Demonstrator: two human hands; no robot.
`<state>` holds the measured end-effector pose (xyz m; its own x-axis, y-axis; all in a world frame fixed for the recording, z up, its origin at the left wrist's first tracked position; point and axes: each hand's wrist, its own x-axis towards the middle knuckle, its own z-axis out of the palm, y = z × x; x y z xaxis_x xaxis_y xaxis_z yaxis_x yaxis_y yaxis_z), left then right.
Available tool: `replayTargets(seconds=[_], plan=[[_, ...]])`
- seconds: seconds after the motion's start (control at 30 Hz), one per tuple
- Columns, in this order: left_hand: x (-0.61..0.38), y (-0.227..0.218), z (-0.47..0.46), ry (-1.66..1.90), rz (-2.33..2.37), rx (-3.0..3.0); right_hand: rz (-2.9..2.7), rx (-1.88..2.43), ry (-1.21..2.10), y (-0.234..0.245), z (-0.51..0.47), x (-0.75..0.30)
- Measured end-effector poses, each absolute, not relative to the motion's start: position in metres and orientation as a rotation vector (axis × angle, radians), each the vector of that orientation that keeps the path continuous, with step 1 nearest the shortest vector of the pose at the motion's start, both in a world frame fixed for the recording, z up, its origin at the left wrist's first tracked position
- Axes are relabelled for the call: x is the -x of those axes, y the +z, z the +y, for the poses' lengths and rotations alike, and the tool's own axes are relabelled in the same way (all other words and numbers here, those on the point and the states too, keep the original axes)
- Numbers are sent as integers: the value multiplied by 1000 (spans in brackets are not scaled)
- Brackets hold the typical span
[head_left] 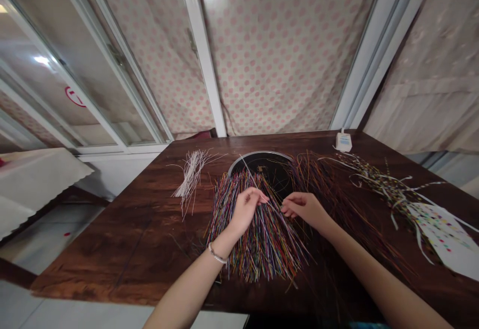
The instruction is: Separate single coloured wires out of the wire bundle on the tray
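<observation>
A thick fan of thin multicoloured wires lies on the dark wooden table in front of me. My left hand rests on top of the pile, its fingers pinched on a single pale wire that slants up and away over the pile. My right hand is close beside it, fingers curled and pinched on thin wires at the pile's right edge. A bracelet sits on my left wrist.
A bundle of white wires lies at the left. A round black inset with a metal rim sits behind the pile. Brownish wires spread to the right, beside dotted paper strips. A small white box stands at the far edge.
</observation>
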<state>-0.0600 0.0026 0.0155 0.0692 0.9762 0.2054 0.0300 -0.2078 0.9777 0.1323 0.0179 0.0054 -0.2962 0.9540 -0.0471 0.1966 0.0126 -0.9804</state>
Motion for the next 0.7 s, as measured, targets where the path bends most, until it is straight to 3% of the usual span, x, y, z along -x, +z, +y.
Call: replayTargets(seconds=[0.17, 0.3, 0.47, 0.7], plan=[[99, 53, 20, 1414, 1131, -1202, -1494, 1406, 1044, 12, 26, -154], [154, 77, 52, 1323, 1654, -1483, -1653, 1588, 635, 10, 31, -165], [222, 74, 79, 491, 2631, -1830, -1785, 1680, 397, 6, 33, -167], [254, 61, 82, 334, 2721, -1719, -1854, 1906, 245, 8, 28, -166]])
